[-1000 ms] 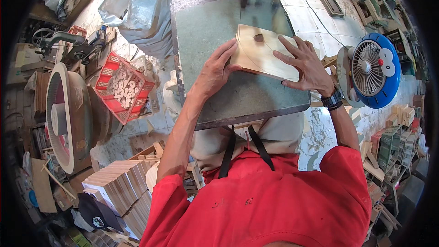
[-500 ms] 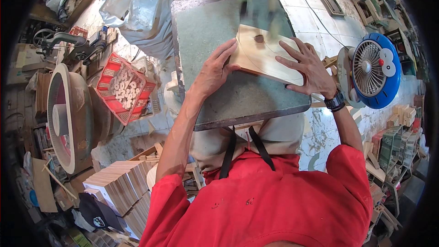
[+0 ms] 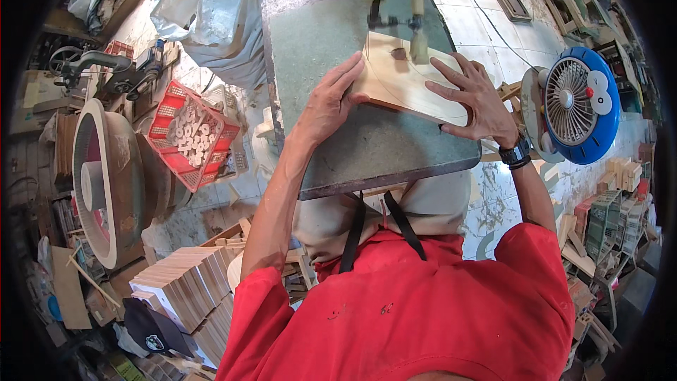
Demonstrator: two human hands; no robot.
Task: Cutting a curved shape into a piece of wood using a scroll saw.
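A pale wooden board [image 3: 405, 85] lies on the grey machine table [image 3: 352, 152], with thin curved lines drawn on it and a dark spot near its far side. My left hand [image 3: 331, 97] holds the board's left edge, fingers together along the side and thumb at the near corner. On the right, my right hand [image 3: 479, 102] has its fingers spread over the board's top and the thumb by the near edge, gripping that end. Just above the board's far edge hangs the machine's guide assembly [image 3: 398, 21], partly blurred; no blade can be made out.
To the left stand a red plastic basket [image 3: 169, 109] of small pale pieces and a large round wheel-like machine part [image 3: 106, 183]. A blue fan [image 3: 582, 109] is at the right. Stacked wooden pieces [image 3: 180, 286] and a dark cap [image 3: 151, 328] lie lower left.
The board and both hands have shifted slightly away from me, toward the guide assembly. That assembly shows more sharply now than before. Both hands keep their hold.
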